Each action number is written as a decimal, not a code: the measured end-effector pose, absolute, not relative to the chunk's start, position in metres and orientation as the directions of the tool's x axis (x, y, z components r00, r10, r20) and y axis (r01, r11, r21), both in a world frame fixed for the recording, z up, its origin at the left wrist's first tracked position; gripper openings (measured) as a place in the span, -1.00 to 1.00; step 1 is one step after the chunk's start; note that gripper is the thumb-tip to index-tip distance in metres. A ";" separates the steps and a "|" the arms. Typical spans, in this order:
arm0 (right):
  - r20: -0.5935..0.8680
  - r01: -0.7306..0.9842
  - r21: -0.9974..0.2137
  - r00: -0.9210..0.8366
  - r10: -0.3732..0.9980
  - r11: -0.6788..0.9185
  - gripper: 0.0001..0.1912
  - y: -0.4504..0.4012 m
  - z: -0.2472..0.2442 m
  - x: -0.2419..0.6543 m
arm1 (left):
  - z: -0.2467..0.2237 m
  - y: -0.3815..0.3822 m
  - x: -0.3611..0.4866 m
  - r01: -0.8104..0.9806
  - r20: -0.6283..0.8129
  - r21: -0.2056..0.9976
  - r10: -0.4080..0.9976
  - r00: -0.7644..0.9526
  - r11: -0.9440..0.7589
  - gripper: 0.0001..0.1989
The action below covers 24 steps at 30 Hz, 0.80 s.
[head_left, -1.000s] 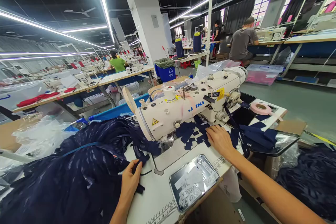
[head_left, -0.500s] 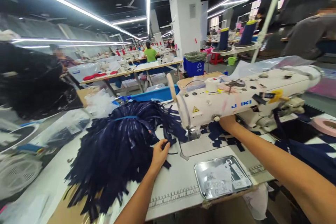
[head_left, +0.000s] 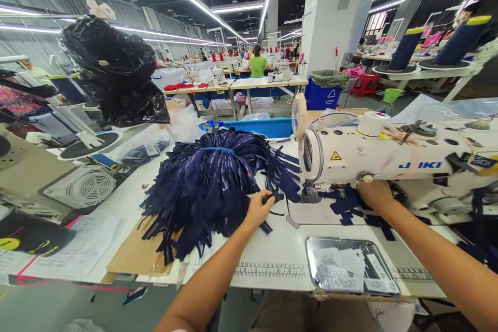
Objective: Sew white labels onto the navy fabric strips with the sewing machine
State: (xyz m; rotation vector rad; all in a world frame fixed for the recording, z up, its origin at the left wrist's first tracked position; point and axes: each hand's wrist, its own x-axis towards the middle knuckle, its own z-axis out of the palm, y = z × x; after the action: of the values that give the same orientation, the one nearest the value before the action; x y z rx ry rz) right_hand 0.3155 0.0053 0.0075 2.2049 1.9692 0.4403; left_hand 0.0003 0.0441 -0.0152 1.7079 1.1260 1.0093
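My left hand (head_left: 260, 208) is closed in a pinch on a narrow navy fabric strip (head_left: 277, 197), just left of the sewing machine's needle area. Beside it lies a large bundle of navy strips (head_left: 202, 187), tied near the top with a blue band. My right hand (head_left: 375, 194) reaches under the arm of the white sewing machine (head_left: 350, 150). Its fingers are hidden behind the machine head, among small navy fabric pieces (head_left: 346, 213). Nearer to me, a metal tray (head_left: 311, 264) holds printed white labels.
A black plastic bag (head_left: 116, 72) hangs at the left. Thread cones (head_left: 406, 49) stand on a rack at the right. Brown cardboard (head_left: 132, 249) lies under the bundle. Behind the table are a blue bin (head_left: 322, 96) and a person in a green top (head_left: 257, 66).
My view has turned to the left, so the table and machine appear further right. Both hands keep about the same places beside the machine, the left one still pinching the strip.
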 end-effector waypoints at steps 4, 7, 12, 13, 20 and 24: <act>0.142 0.937 0.305 0.129 0.981 -0.168 -0.77 0.009 0.014 0.312 | -0.011 0.044 -0.005 0.327 0.164 0.910 0.946 0.279 -0.255 -0.88; 0.196 0.924 0.295 0.190 0.962 -0.242 -0.73 -0.003 0.018 0.310 | -0.006 0.043 -0.011 0.376 0.140 0.893 0.946 0.294 -0.249 -0.89; 0.323 0.940 0.252 0.141 0.936 -0.229 -0.76 -0.054 0.012 0.284 | 0.002 0.041 -0.020 0.427 0.113 0.869 0.940 0.321 -0.250 -0.88; 0.353 0.969 0.167 0.114 0.929 -0.182 -0.76 -0.065 0.009 0.272 | 0.003 0.041 -0.021 0.435 0.111 0.864 0.939 0.326 -0.253 -0.87; 0.246 0.491 -0.839 -0.041 0.968 0.234 -0.73 -0.051 0.013 0.161 | 0.006 0.039 -0.023 0.485 0.094 0.827 0.921 0.379 -0.284 -0.86; 0.081 0.269 -0.960 -0.004 0.997 0.079 -0.81 0.005 0.014 0.130 | 0.007 0.037 -0.024 0.492 0.099 0.813 0.906 0.411 -0.312 -0.83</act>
State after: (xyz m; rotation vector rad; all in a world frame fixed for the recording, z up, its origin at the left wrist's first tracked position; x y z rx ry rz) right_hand 0.1305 0.0051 0.0139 2.4824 2.6492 -1.8463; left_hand -0.0238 0.0368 0.0072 1.9511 1.1877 0.7367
